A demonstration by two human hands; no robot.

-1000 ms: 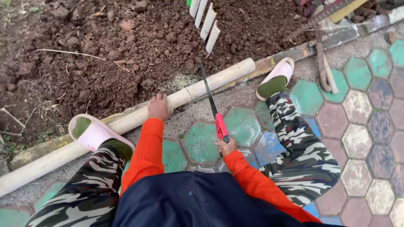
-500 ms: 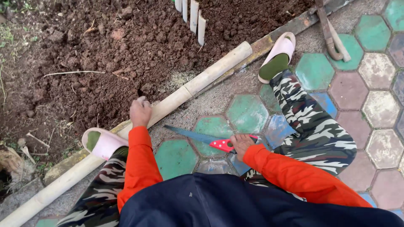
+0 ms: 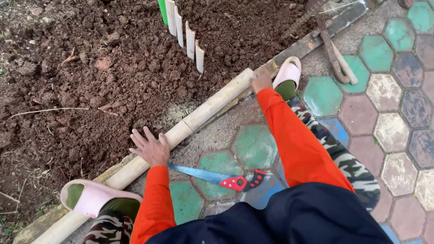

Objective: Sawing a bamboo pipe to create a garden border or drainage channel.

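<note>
A: Bamboo pole (image 3: pixel 199 118) lies along the edge where the soil bed (image 3: pixel 90 81) meets the hexagon paving (image 3: pixel 384 95). Hands?

B: Left hand (image 3: pixel 151 148) flat on the pole, fingers spread. Right hand (image 3: pixel 261 80) now at the pole's far end, beside the pink slipper (image 3: pixel 289 74); whether it grips, cannot tell.

A: Saw?

B: Folding saw (image 3: pixel 217 176) released, lying on the paving just behind the left hand. A second ago the right hand held it. Judged: cutting paused, pole being repositioned.

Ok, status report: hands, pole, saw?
Left hand flat on bamboo pole. Right hand at pole's far end. Saw lying on paving, unheld. Nothing across the pole.
</note>
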